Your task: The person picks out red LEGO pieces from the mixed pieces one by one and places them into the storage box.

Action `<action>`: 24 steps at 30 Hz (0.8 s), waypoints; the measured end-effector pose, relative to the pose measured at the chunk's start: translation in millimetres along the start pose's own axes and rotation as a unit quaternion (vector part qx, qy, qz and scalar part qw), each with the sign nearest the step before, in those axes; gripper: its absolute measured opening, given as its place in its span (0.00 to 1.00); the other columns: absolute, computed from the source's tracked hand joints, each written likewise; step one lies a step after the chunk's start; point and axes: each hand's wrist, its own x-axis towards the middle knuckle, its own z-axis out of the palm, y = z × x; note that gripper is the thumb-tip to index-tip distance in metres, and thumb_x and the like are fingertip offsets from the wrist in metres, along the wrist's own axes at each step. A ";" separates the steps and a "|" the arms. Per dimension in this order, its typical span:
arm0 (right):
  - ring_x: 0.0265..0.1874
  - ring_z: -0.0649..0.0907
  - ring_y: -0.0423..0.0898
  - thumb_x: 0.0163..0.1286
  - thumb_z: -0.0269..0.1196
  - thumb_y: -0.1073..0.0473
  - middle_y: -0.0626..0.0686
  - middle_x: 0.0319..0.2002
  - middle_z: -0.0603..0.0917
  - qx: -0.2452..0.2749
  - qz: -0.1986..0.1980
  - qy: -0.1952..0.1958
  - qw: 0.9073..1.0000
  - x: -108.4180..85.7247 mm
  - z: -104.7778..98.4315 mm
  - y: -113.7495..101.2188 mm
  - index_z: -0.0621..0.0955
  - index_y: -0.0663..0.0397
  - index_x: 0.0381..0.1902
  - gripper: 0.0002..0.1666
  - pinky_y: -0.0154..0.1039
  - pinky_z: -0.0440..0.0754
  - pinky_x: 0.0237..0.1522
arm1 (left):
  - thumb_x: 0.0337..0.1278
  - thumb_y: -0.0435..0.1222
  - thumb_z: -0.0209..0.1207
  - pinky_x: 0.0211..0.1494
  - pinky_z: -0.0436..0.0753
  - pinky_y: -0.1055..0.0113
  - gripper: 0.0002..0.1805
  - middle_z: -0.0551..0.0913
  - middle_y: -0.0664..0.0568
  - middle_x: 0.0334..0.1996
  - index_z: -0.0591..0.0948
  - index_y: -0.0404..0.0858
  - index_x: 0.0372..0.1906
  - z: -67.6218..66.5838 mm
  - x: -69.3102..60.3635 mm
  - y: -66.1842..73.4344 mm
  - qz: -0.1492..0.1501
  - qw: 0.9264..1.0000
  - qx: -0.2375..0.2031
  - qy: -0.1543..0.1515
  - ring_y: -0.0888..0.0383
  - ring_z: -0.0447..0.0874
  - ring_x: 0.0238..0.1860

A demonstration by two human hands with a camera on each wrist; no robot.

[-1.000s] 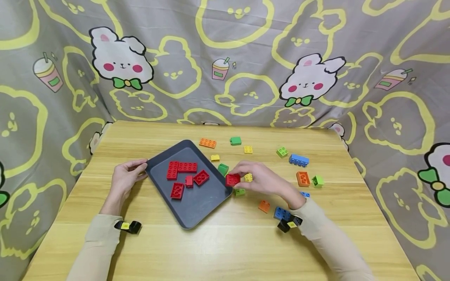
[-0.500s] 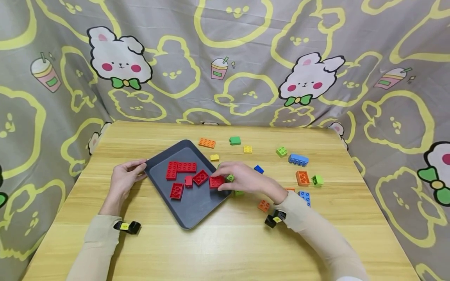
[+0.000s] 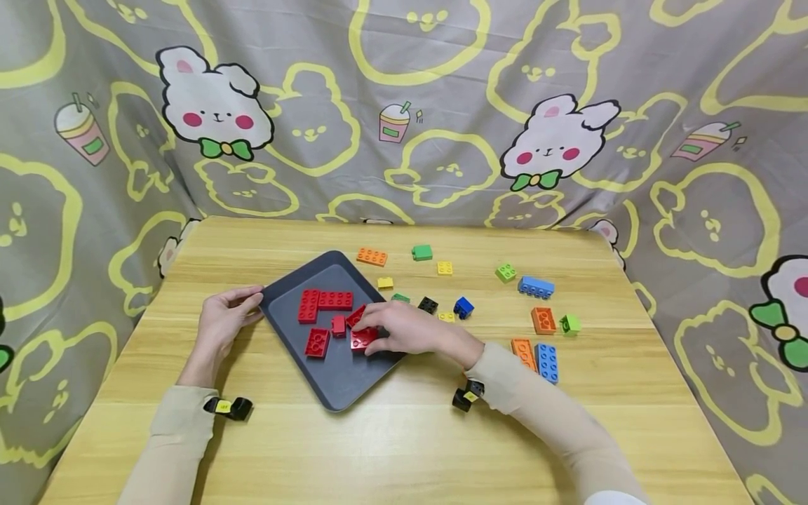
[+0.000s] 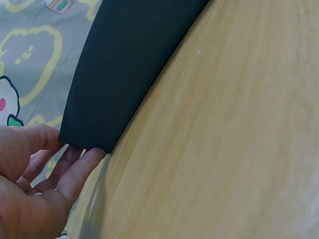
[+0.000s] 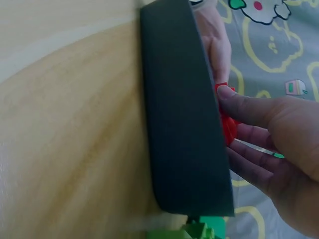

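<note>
A dark grey rectangular tray [image 3: 333,382] lies on the table, turned cornerwise. My left hand [image 3: 229,319] grips its left corner; in the left wrist view the fingers [image 4: 82,172] meet the tray's end at rim and base. Inside the tray, my right hand [image 3: 410,326] pinches a red toy brick [image 3: 362,341] between thumb and fingers. Other red bricks lie around it: two long ones [image 3: 336,301], a studs-down one [image 3: 318,343], a small one [image 3: 339,325], and one partly hidden behind my fingers [image 3: 356,315]. The right wrist view shows the tray wall hiding most of the held brick.
Loose bricks are scattered right of and behind the tray: orange [image 3: 372,257], green [image 3: 421,252], yellow [image 3: 445,268], black [image 3: 428,305], and blue ones [image 3: 536,287]. A green brick [image 3: 400,298] sits close by the tray's right edge. A patterned curtain [image 3: 404,105] surrounds the wooden table [image 3: 404,449].
My right hand has carried the red brick leftward, from the tray's right corner over its rim to beside the other red bricks. My left hand has kept its place on the tray.
</note>
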 end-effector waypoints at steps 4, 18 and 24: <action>0.54 0.86 0.42 0.71 0.73 0.49 0.50 0.57 0.88 0.004 -0.003 -0.011 1.000 5.8 7.4 0.0 0.86 0.52 0.63 0.26 0.34 0.88 0.57 | 0.72 0.30 0.64 0.47 0.92 0.76 0.16 0.87 0.65 0.39 0.86 0.29 0.59 0.5 -0.3 0.5 0.000 1.000 -0.004 0.000 0.70 0.90 0.41; 0.54 0.87 0.41 0.71 0.73 0.48 0.49 0.56 0.88 -0.011 -0.009 -0.024 1.000 10.5 21.7 -1.1 0.86 0.53 0.63 0.27 0.30 0.88 0.57 | 0.71 0.29 0.64 0.46 0.92 0.76 0.17 0.87 0.65 0.39 0.85 0.28 0.60 1.9 -0.9 1.4 -0.005 1.000 -0.002 0.002 0.71 0.89 0.41; 0.54 0.87 0.42 0.71 0.73 0.49 0.50 0.56 0.88 -0.012 -0.005 -0.025 1.000 10.5 23.8 -2.1 0.86 0.54 0.63 0.26 0.33 0.89 0.58 | 0.72 0.29 0.64 0.46 0.92 0.77 0.18 0.86 0.66 0.38 0.84 0.27 0.62 2.4 -0.2 1.1 -0.010 1.000 0.007 0.004 0.71 0.89 0.41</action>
